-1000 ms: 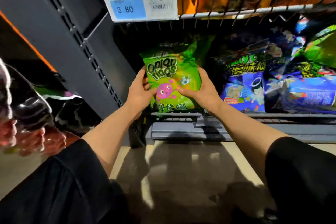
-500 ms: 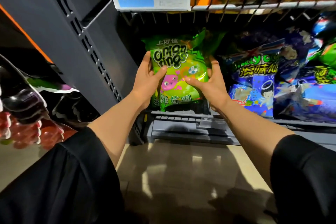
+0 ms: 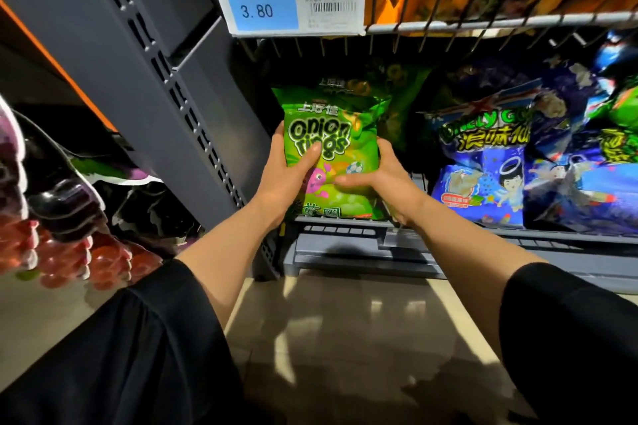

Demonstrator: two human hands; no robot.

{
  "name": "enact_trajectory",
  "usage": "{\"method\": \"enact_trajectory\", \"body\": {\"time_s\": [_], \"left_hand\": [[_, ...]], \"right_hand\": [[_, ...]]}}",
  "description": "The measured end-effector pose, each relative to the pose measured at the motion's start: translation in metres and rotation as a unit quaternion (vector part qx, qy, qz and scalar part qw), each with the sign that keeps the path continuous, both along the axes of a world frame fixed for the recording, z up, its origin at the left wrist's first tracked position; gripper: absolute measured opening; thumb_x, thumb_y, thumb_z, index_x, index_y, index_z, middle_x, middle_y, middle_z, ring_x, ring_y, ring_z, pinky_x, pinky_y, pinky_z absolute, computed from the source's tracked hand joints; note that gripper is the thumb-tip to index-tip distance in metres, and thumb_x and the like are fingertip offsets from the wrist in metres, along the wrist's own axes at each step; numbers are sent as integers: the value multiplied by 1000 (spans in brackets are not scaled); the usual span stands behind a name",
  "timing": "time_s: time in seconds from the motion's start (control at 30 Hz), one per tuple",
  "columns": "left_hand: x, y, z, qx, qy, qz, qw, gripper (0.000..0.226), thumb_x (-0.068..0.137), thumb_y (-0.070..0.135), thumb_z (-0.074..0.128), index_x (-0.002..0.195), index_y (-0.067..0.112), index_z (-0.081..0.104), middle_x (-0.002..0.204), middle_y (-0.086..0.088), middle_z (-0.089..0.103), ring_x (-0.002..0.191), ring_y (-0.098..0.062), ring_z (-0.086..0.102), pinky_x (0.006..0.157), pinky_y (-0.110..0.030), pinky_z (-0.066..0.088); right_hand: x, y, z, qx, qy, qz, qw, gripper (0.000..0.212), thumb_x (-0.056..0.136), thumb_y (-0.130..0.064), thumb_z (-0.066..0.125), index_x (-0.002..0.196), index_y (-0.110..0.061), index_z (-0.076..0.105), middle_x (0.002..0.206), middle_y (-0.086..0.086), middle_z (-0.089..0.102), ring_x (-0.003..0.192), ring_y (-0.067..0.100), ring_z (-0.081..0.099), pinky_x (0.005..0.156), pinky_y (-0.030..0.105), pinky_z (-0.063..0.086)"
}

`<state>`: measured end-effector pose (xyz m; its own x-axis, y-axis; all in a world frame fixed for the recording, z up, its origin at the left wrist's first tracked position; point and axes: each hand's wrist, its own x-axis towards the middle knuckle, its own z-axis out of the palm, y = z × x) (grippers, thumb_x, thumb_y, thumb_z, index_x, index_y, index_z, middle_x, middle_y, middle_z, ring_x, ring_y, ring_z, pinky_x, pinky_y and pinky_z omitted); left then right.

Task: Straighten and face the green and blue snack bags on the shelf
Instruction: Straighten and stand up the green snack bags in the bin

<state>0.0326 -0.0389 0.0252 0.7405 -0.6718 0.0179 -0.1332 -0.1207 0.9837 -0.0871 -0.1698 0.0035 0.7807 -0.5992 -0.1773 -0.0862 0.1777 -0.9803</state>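
Note:
A green Onion Rings snack bag [image 3: 333,129] stands upright at the left end of the bottom shelf [image 3: 483,235], its front facing me. My left hand [image 3: 288,179] grips its left side with the thumb across the front. My right hand [image 3: 381,183] holds its right side, fingers laid over the lower front. More green bags [image 3: 397,90] stand behind it in the dark. To the right, blue snack bags [image 3: 483,162] lean crookedly against each other, with another blue bag [image 3: 583,183] tilted further right.
A grey slotted upright [image 3: 165,86] borders the shelf on the left. A price tag reading 3.80 [image 3: 290,3] hangs on the wire shelf [image 3: 500,22] above, which holds orange bags. Dark and red packets [image 3: 62,217] hang at the far left. Glossy floor lies below.
The view has shifted closer and the green bag now stands straighter on the shelf front. My left thumb has slid further across its face; both hands kept hold.

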Motion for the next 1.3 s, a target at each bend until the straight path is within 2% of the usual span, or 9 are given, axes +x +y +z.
{"method": "enact_trajectory", "body": {"time_s": [0.1,0.33,0.47,0.53,0.67,0.8,1.0,1.13,1.3], "left_hand": [[-8,-1,-5,46,-61,37,996,75,85,38,69,147,26,27,125,9,61,114,-8,57,100,-25,42],[-8,10,-16,60,-210,86,972,91,88,22,66,152,36,2,147,-4,43,130,-21,46,109,-42,37],[-20,18,-18,123,-348,29,929,105,76,38,78,151,42,4,161,-6,-6,148,-14,4,111,-30,22],[-25,17,-23,162,-346,-6,924,121,64,40,86,148,50,-1,160,-5,-14,149,-17,3,116,-41,26],[-29,16,-29,189,-358,15,914,124,64,39,86,149,47,-3,160,-12,6,146,-30,17,109,-52,35],[-30,16,-29,174,-353,28,919,126,60,44,86,149,48,-3,150,-7,31,135,-28,33,106,-52,37],[-40,9,-31,172,-304,53,936,135,51,68,79,148,46,-13,158,-8,18,147,-26,15,120,-51,4],[-41,3,-31,181,-318,84,927,132,56,58,82,149,43,-11,152,-9,31,142,-26,24,119,-49,7],[-41,-3,-35,204,-324,98,919,130,58,54,82,146,48,-13,124,-10,50,128,-23,39,119,-45,1]], "right_hand": [[1,-15,-2,167,-30,-110,979,52,86,-44,58,131,-19,49,129,1,57,112,21,59,87,42,51],[21,-20,-15,106,51,-102,988,31,95,-21,53,126,-18,54,108,1,67,72,4,64,50,16,50],[22,-22,-18,80,73,-103,989,32,91,-16,58,123,-11,59,109,12,68,74,15,63,53,20,52],[21,-22,-21,79,85,-96,989,29,91,-11,57,120,-9,61,105,14,68,74,19,62,62,27,53],[23,-23,-24,62,104,-95,988,22,88,-10,63,109,-7,67,104,14,69,82,23,64,73,36,57],[30,-30,-30,102,149,-122,976,9,86,-14,62,92,-11,67,84,11,71,62,17,63,54,24,51],[27,-38,-36,97,211,-24,972,13,88,-25,59,76,-19,62,61,-3,66,52,10,61,46,22,51],[33,-41,-37,80,193,-43,977,23,88,-16,61,65,-16,57,40,-4,58,31,7,52,35,15,39],[39,-46,-51,116,123,-188,968,28,78,8,60,60,-12,52,61,12,49,54,18,45,50,28,37]]}}
